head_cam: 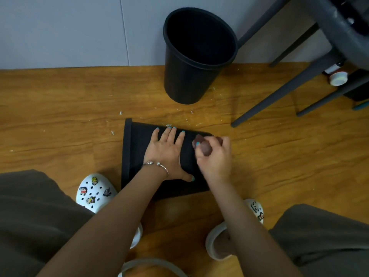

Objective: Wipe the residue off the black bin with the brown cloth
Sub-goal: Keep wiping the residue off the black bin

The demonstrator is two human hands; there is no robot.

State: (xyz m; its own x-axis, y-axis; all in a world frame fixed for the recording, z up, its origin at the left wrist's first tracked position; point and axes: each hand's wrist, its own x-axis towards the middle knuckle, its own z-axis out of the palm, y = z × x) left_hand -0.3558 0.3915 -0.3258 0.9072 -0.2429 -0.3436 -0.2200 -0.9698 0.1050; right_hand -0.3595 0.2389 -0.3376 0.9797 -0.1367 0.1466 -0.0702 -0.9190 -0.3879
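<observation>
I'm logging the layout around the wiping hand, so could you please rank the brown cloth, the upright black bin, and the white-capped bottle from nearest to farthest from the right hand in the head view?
1. brown cloth: gripped in the right hand.
2. upright black bin: ahead, by the wall.
3. white-capped bottle: far right, under the chair.

- Cloth [205, 146]: blurred, mostly hidden in the right hand [214, 156].
- Bin [137, 148]: middle covered by the left hand [169, 154].
- Chair [319, 47]: cut off at the top-right edge.
</observation>
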